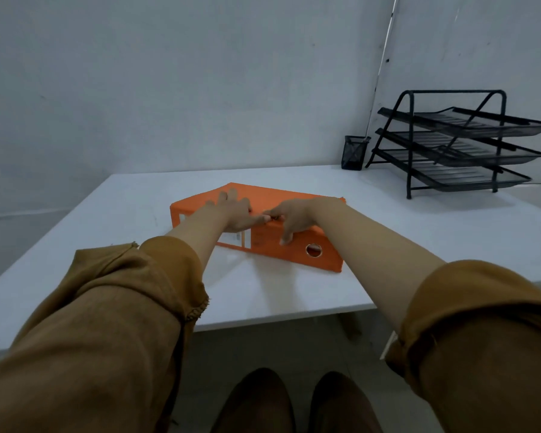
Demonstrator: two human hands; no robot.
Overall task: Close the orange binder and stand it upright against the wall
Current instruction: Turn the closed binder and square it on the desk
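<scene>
Your orange binder (pixel 272 232) lies flat near the middle of the white table (pixel 419 245), closed or almost closed, with its spine and the round finger hole (pixel 314 250) turned toward you, and it is well apart from the wall (pixel 169 89) behind the table. Your left hand (pixel 236 214) rests flat on the top cover with the fingers spread, not gripping anything. Your right hand (pixel 289 218) is laid over the near top edge, its fingers hanging down on the spine, and it presses more than it clamps. I judge this binder to be stiff board, so it will not bend when you lift it, but the cover looks smooth and a flat palm may slide on it. How heavy it is I cannot tell, because the pages inside are hidden. For standing it up, I think the best hold is on the two short ends, or one hand at the spine near the finger hole and the other on the far open edge, so the covers stay together. The black tray rack (pixel 456 142) and the mesh pen cup (pixel 354 153) stand at the right, so the free wall behind the binder seems the easier place.
</scene>
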